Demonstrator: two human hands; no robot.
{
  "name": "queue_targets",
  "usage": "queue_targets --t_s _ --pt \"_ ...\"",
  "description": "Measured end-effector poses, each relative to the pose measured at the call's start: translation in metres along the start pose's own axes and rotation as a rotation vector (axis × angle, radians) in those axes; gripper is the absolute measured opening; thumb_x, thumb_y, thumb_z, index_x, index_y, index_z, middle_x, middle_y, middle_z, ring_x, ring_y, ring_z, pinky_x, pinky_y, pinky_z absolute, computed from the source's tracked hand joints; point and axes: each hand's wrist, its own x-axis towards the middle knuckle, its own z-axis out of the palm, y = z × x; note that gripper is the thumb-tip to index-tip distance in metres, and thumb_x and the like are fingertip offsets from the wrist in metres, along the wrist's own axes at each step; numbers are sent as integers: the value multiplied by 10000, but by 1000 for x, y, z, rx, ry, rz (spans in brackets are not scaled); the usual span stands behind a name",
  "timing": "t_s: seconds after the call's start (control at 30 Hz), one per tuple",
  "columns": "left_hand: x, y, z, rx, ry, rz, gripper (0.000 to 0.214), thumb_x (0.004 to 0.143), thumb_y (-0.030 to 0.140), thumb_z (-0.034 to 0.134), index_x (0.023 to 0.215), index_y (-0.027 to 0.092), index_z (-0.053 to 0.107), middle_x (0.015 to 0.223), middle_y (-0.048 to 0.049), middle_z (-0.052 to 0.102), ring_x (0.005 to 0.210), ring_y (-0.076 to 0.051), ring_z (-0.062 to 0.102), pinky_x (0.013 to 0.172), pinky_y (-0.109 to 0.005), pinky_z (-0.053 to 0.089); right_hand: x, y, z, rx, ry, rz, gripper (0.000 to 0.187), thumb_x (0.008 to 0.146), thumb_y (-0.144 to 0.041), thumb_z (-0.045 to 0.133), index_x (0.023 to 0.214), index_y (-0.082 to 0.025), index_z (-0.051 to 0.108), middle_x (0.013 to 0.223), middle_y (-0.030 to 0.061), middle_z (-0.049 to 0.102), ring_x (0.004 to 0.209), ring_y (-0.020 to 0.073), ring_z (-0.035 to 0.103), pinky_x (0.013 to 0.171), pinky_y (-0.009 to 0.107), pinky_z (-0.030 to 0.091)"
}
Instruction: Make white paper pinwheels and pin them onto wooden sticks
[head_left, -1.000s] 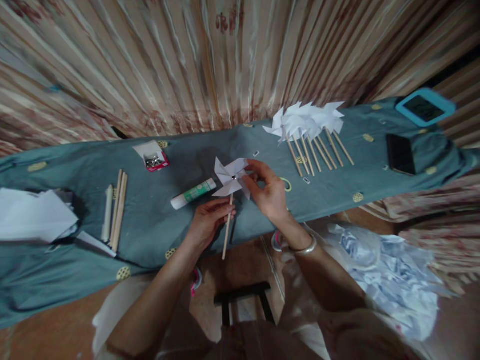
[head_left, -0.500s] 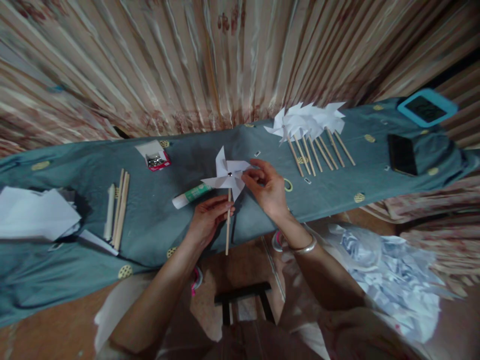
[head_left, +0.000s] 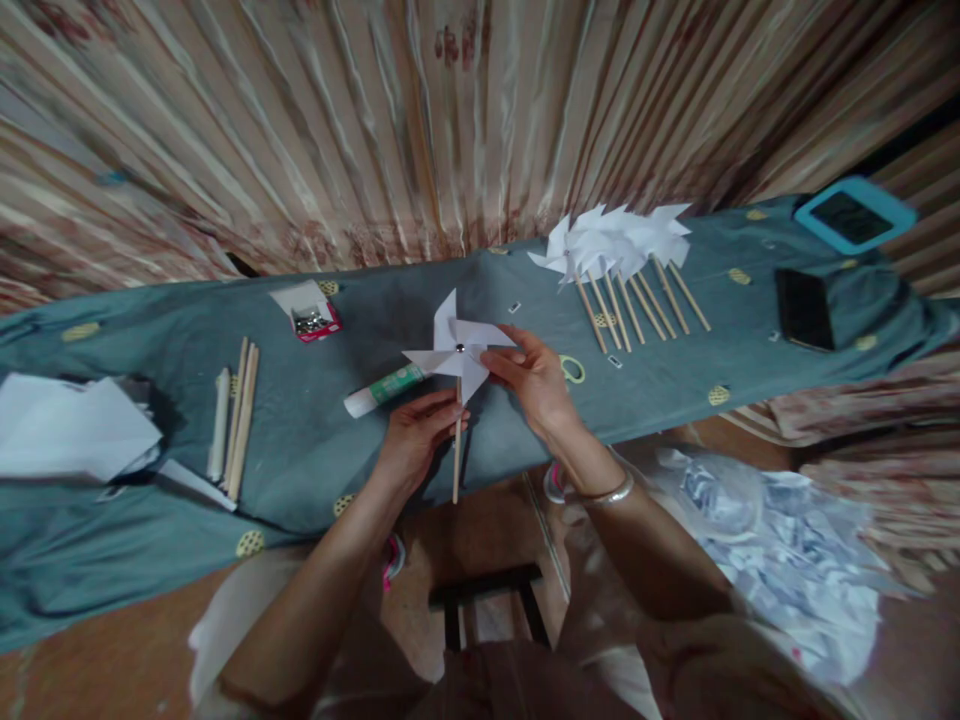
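Observation:
A white paper pinwheel (head_left: 471, 372) faces me above the cloth, with a shiny pin at its centre and a thin wooden stick (head_left: 457, 460) running down from it. My left hand (head_left: 417, 432) pinches the stick just under the blades. On the right side, my right hand (head_left: 536, 378) has its thumb and fingers closed on one paper blade. A glue stick (head_left: 384, 391) with a white and green label lies behind my left hand. Yellow-green scissor handles (head_left: 574, 370) show beside my right hand; the rest is hidden.
Several pinwheels (head_left: 622, 248) lie in a row at the back right. An open box of pins (head_left: 315, 318), loose sticks (head_left: 241, 420) and a paper stack (head_left: 67, 430) are to the left. A phone (head_left: 804, 308) and blue-framed device (head_left: 855, 216) lie right; a bag of paper scraps (head_left: 780, 550) is below.
The pinwheel's blades have turned slightly, and my right fingers have shifted a little along the blade's edge. My left hand stays on the stick.

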Motion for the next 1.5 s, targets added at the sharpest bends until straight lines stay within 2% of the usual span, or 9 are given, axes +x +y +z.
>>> queue_targets --t_s 0.23,0.47,0.57,0.67,0.83,1.07,1.3,1.5 --pt "1 0 -1 5 -19 34 399 421 257 941 743 116 751 711 -29 722 625 -116 649 650 -243 536 -2 4 3 -34 -73 2 557 530 -398 875 1004 -226 641 760 -27 722 664 153 649 638 293 534" --pt "0 0 0 11 -10 28 397 417 261 939 741 137 745 707 -27 729 608 -120 655 639 -248 541 -3 4 2 -75 -167 -24 394 553 -489 860 779 -208 701 730 -12 702 667 145 619 652 287 514" --pt "0 1 0 23 -13 30 408 415 267 942 746 135 744 705 -24 726 605 -117 654 633 -246 541 -2 0 -2 -101 -163 -47 395 626 -582 798 670 -204 691 635 -17 648 600 125 558 630 287 494" --pt "0 1 -1 23 -16 26 421 411 271 946 757 133 749 709 -24 729 607 -114 655 632 -242 541 -2 -3 -4 -118 -154 -64 452 640 -643 763 585 -205 663 579 -23 599 548 107 487 586 278 449" --pt "1 0 -2 6 -8 24 416 416 255 941 759 127 745 712 -29 728 610 -120 657 639 -254 539 -3 -2 -2 -96 -147 -48 492 563 -681 785 547 -207 651 563 -21 602 538 108 469 552 268 401" --pt "1 0 -4 12 -5 18 411 442 240 930 784 121 737 728 -30 724 626 -130 666 656 -271 545 -4 2 -1 -52 -151 -15 396 625 -564 791 579 -200 642 584 -20 596 565 114 508 572 267 420" --pt "0 1 -3 -7 -10 21 387 437 229 927 765 121 752 720 -33 724 614 -127 657 640 -264 536 -5 1 2 18 -148 70 357 543 -511 844 599 -197 684 629 -14 643 581 118 542 572 262 465" --pt "0 3 -3 -24 -5 25 389 437 229 932 772 128 761 727 -36 737 622 -126 664 642 -257 542 -8 2 2 -99 -229 -34 402 624 -552 806 534 -196 642 547 -38 566 532 93 466 520 240 388"
